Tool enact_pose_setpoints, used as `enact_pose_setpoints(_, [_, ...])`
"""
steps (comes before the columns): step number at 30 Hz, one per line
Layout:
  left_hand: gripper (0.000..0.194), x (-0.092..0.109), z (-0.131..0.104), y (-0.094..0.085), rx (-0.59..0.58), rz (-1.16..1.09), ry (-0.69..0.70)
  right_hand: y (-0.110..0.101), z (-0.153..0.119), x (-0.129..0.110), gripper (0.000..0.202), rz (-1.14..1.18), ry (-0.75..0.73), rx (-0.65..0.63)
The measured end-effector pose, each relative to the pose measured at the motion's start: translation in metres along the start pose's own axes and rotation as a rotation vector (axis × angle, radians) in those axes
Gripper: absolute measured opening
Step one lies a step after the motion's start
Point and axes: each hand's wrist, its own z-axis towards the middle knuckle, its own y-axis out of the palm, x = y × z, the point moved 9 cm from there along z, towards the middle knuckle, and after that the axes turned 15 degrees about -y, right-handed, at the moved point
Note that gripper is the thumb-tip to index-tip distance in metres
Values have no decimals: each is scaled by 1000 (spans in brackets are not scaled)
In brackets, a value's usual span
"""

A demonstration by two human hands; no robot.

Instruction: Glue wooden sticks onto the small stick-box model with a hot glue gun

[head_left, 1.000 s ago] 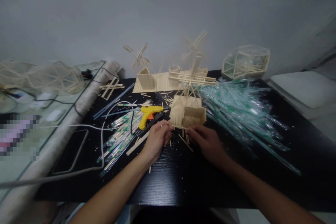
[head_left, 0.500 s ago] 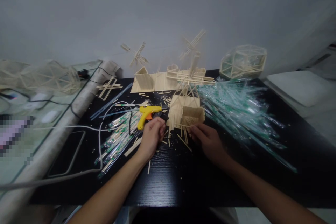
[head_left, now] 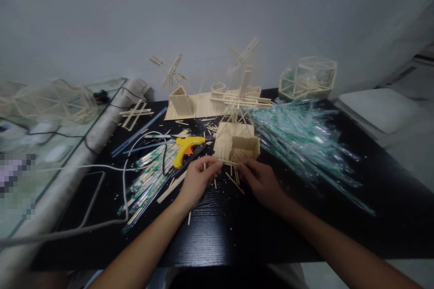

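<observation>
A short thin wooden stick (head_left: 228,162) spans the gap between my two hands. My left hand (head_left: 200,179) pinches its left end between thumb and fingers. At the other end, the fingertips of my right hand (head_left: 260,180) are closed on the stick. Just beyond the hands is a model made of thin sticks, with a flat base (head_left: 233,130), an open-topped box (head_left: 244,148) and a windmill-like frame (head_left: 242,99). The stick is close to the model's near edge; whether they touch I cannot tell. A yellow glue gun (head_left: 183,151) lies left of the model.
Bagged sticks (head_left: 149,180) lie left, beside a white cable (head_left: 125,189). Clear wrappers (head_left: 305,135) heap up on the right. Similar stick models (head_left: 181,104) stand behind on the black table (head_left: 210,235). A polyhedral stick frame (head_left: 308,79) sits at the back right.
My left hand has come right from beside the glue gun and taken the stick's left end. My right hand keeps its hold. The whole view has shifted slightly.
</observation>
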Motion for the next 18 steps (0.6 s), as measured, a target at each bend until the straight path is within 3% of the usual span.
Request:
enact_pose_setpoints(13, [30,4,1,-7,49,46,33,4,2,-7,34,-69,-48,-78])
enact_pose_setpoints(18, [27,0,3,-7,35,-17,-26,5,2,-7,34,-62,-57,-93])
